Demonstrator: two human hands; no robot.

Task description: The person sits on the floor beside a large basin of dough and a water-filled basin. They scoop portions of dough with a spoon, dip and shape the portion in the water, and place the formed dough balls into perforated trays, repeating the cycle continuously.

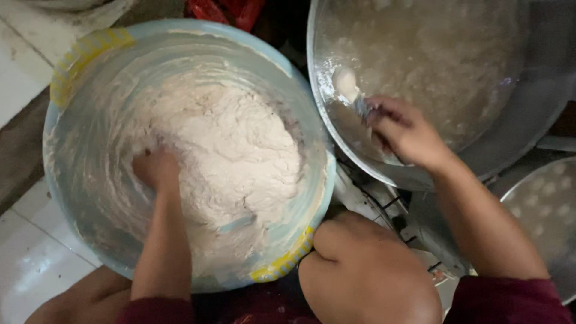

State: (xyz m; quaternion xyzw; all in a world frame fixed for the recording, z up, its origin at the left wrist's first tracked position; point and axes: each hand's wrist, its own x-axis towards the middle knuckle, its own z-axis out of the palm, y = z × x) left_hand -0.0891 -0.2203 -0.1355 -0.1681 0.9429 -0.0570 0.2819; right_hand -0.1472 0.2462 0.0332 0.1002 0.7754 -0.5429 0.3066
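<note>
A large pale blue plastic bowl (pixel 84 54) with yellow rim patches holds a mound of thick whitish batter (pixel 228 144). My left hand (pixel 157 169) is pushed down into the batter at the mound's left side, fingers buried. My right hand (pixel 403 131) reaches into a big metal pan (pixel 528 114) of bubbling pale oil and grips a metal spoon (pixel 354 93) with a lump of batter on its tip, near the pan's left wall.
My bent knee (pixel 366 270) sits between bowl and pan. A second metal tray (pixel 546 204) with pale round pieces lies at the right edge. White floor tiles (pixel 30 258) show at the left, and something red (pixel 222 11) lies beyond the bowl.
</note>
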